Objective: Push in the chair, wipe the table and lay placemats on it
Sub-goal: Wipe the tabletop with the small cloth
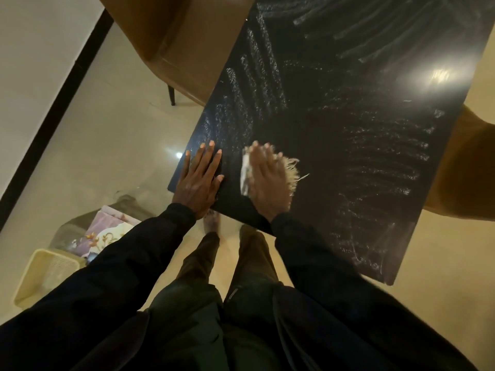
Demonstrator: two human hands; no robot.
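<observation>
The cream tiled floor fills the left side of the view. Above it stands the black glossy rectangular bench, and its top is covered with pale wet streaks in bands. One brown upholstered chair with a dark leg stands at the far left edge of the bench. A second brown chair stands at the right edge, partly under the top.

The person stands at the near corner in dark sleeves and dark trousers. On the floor at the lower left lies a cream plastic mesh basket. Just beside it is a flat purple sheet with a gold flower pattern, resting on something grey.

The left hand lies flat on the near corner of the bench, with fingers straight and spread. The right hand, a little blurred, presses with straight fingers on a white cloth with a frayed fringe. The cloth lies on the bench, near the left hand but not touching it.
</observation>
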